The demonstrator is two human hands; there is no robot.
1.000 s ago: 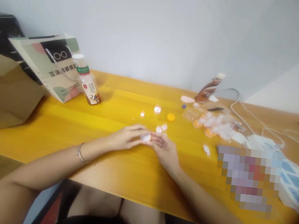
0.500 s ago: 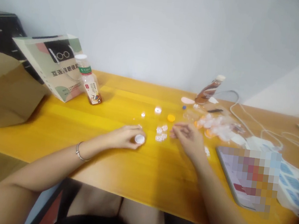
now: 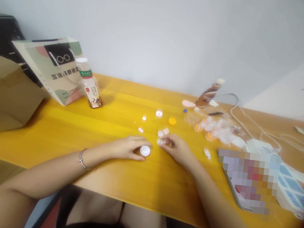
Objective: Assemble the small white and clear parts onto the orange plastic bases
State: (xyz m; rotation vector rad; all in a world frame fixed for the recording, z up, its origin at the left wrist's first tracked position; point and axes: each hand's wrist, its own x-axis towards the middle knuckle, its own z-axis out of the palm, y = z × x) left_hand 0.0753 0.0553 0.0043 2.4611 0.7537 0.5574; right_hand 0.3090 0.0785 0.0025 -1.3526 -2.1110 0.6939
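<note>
My left hand (image 3: 132,148) rests on the wooden table, its thumb and fingers curled round a small round white cap (image 3: 145,151) that faces up. Close by on the right, my right hand (image 3: 177,148) has its thumb and fingertips pinched at a small white piece with a dark pattern (image 3: 160,142). Just behind it lie similar white patterned pieces (image 3: 163,132), flat on the wood. The fingertips partly cover the nearer piece, and its fine detail is blurred.
Behind the hands sit an orange cap (image 3: 172,121) and a white ring-like piece (image 3: 159,113). Clear and orange small parts (image 3: 216,128) cluster at right, near a tablet (image 3: 239,180), cables and a brown bottle (image 3: 209,93). A tea bottle (image 3: 91,90) and paper bags (image 3: 60,69) stand left.
My right hand has moved left and towards me, from beside the patterned pieces onto the nearer one. My left hand, still holding the white cap, has shifted slightly right and nearer.
</note>
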